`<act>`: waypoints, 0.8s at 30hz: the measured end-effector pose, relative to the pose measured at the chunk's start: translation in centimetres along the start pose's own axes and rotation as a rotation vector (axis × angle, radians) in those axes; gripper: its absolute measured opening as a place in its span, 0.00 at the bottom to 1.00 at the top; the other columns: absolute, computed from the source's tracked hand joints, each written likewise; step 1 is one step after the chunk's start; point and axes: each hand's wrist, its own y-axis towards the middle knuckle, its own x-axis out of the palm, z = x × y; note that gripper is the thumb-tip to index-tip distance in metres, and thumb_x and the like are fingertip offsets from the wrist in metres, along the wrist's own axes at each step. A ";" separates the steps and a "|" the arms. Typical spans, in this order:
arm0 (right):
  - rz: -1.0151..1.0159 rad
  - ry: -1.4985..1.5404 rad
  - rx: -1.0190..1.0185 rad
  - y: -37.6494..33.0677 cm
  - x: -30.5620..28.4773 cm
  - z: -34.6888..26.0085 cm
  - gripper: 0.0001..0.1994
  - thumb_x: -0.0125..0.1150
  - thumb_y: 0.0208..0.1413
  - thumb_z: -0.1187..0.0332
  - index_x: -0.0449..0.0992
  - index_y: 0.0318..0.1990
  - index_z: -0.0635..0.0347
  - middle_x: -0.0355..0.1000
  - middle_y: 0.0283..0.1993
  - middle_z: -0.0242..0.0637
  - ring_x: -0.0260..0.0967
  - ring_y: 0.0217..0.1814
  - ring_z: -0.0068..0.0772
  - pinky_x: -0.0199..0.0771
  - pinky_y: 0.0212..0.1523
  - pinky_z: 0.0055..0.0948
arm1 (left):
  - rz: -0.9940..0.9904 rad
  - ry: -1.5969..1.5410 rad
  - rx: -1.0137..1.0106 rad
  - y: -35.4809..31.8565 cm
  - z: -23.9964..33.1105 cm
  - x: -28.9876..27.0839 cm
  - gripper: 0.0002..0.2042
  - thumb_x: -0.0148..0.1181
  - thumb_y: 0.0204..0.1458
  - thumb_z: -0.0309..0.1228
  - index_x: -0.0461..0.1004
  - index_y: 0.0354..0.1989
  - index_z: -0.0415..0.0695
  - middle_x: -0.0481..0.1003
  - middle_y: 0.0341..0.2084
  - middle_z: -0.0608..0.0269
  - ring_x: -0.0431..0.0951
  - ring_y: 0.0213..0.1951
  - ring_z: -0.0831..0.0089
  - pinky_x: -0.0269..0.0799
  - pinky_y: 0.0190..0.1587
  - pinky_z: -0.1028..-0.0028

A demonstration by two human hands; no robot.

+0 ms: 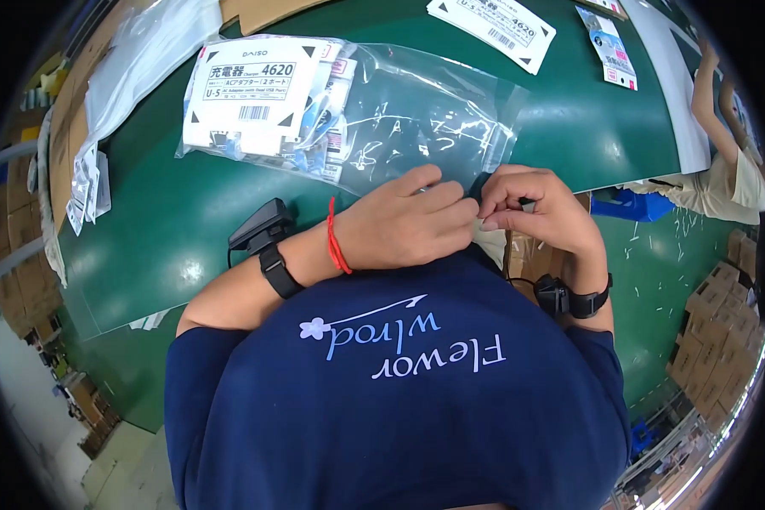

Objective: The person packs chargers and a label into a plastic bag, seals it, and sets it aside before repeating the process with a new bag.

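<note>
Hands met at the near edge of the green table [187, 221], both working one spot. Left hand [404, 225] was curled, fingertips pinched on the open end of a clear plastic bag [416, 127]; right hand [535, 208] pinched a small dark item [482, 184] right at that same bag edge, thumb & forefinger closed on it. Can't tell what the dark item was — too small, mostly covered by fingers.

Bag lay flat just beyond both grips, stretching away & to the left. Far-left end already held a stack of carded packs w/ a white label sheet [251, 89] on top, so filling looked done or nearly. Mouth end near the fingers was the part in hand — judged as closing/sealing stage, not finished; the edge looked partly gathered, seal not visible.

Further off beyond the right grip: another white label sheet [493, 30] & a single carded pack [608, 47], both outside the bag, well apart from hands. A black handheld scanner [263, 223] sat just left of the left wrist, untouched. Loose clear bags [144, 59] piled far left. Another person's arm [710, 106] rested at the far right table edge, not involved.
</note>
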 end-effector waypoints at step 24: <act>-0.029 0.026 -0.129 0.5 0.8 0.4 0.04 0.64 0.45 0.77 0.75 0.29 0.60 0.68 0.31 0.31 0.63 0.31 0.21 0.60 0.28 0.19 | 0.046 -0.122 -0.108 -0.2 0.1 0.1 0.08 0.67 0.41 0.33 0.74 0.26 0.47 0.72 0.31 0.70 0.71 0.36 0.72 0.63 0.45 0.68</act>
